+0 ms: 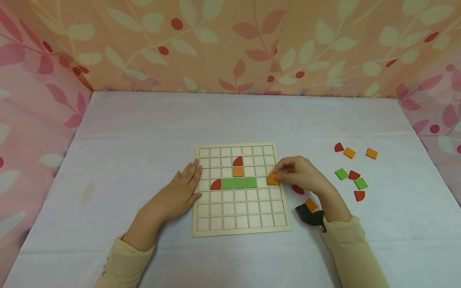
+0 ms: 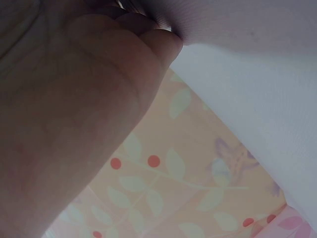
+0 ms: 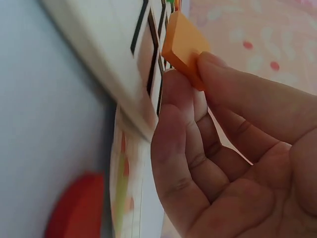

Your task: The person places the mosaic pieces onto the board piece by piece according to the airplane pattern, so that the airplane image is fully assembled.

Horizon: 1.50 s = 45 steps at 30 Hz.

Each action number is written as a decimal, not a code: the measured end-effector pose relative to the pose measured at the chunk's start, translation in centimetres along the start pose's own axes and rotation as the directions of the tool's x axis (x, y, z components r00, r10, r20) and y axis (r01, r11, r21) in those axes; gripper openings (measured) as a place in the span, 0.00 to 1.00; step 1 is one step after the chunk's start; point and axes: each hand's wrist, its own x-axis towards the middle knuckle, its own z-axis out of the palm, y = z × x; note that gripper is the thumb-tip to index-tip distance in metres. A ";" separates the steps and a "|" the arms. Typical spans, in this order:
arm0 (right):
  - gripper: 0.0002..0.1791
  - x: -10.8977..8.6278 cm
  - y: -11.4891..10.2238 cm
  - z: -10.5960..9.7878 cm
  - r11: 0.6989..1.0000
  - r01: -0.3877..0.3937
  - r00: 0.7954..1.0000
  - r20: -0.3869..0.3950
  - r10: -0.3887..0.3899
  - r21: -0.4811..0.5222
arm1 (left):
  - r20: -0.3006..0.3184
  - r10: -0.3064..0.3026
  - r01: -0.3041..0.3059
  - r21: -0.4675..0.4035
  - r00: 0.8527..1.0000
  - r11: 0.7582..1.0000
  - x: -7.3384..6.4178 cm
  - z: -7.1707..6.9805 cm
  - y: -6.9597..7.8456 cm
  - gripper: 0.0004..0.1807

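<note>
A wooden grid board (image 1: pixel 220 221) lies flat on the white cloth. Set in its squares are a red quarter-circle tile (image 1: pixel 238 161), an orange square tile (image 1: pixel 238 171) below it, then a row of another red quarter-circle tile (image 1: pixel 216 184) and three green square tiles (image 1: pixel 239 183). My right hand (image 1: pixel 300 172) pinches a loose orange square tile (image 3: pixel 185 47) between thumb and fingers, over the board's right side. My left hand (image 1: pixel 180 192) rests with straight fingers against the board's left edge. In the left wrist view the palm side of the left hand (image 2: pixel 94 84) is dark.
Right of the board lie loose red quarter-circle tiles (image 1: pixel 359 195), green square tiles (image 1: pixel 341 174) and orange square tiles (image 1: pixel 371 153). Nearer the right wrist are an orange tile (image 1: pixel 311 205) and a red tile (image 1: pixel 298 189). Leaf-patterned cloth (image 1: pixel 216 48) walls the table's back and sides.
</note>
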 end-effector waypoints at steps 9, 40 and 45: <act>0.03 0.9 -0.7 1.2 0.998 0.028 0.999 0.028 -0.027 -0.051 | -0.002 -0.003 0.003 -0.012 1.000 1.000 0.0 0.0 0.1 0.37; 0.04 1.2 -1.1 1.8 0.991 -0.018 0.999 -0.047 0.012 -0.130 | -0.018 0.005 -0.005 -0.014 1.000 1.000 -0.1 0.0 0.0 0.37; 0.06 0.9 -0.8 1.1 0.997 -0.048 0.998 -0.048 0.045 -0.055 | -0.019 0.007 -0.007 -0.018 1.000 1.000 -0.2 0.0 0.1 0.36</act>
